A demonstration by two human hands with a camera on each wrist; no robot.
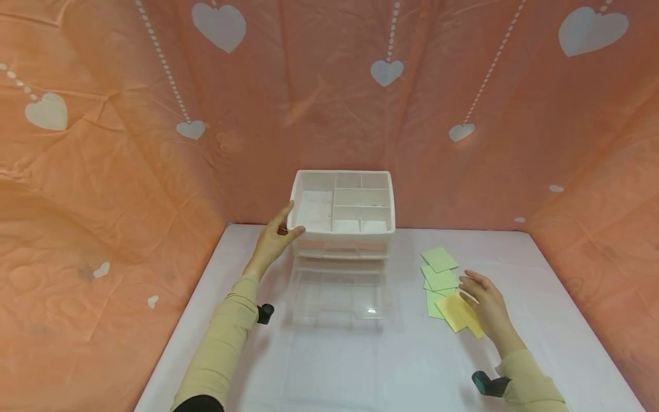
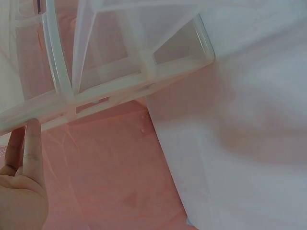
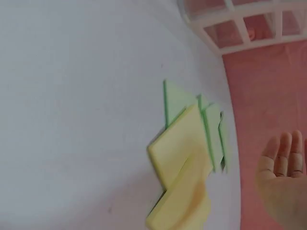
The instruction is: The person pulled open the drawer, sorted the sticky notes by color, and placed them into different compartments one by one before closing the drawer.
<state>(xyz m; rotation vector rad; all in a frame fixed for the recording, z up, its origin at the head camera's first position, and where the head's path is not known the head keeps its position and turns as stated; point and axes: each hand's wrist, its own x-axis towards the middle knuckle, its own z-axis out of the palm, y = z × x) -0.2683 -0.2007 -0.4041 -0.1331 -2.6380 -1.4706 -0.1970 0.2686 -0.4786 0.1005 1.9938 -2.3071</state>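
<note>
A small drawer organizer [image 1: 355, 236] with a white divided top tray stands at the back of the table. Its lower clear drawer [image 1: 340, 294] is pulled out toward the front. My left hand [image 1: 273, 240] touches the organizer's front left corner, thumb at the front rim and fingers along the side. The left wrist view shows straight fingers [image 2: 32, 153] against the frame [image 2: 110, 88]. On the right, my right hand [image 1: 486, 306] hovers over yellow sticky note pads [image 1: 455, 312], fingers loosely bent, holding nothing. Green sticky note pads [image 1: 440, 280] lie overlapped beside the yellow ones.
The white table [image 1: 412, 366] meets an orange curtain [image 1: 340, 103] printed with hearts at the back and sides. A dark wrist mount [image 1: 265, 313] juts from the left sleeve, another [image 1: 489, 384] from the right. The top tray's compartments [image 1: 362, 197] hold no objects.
</note>
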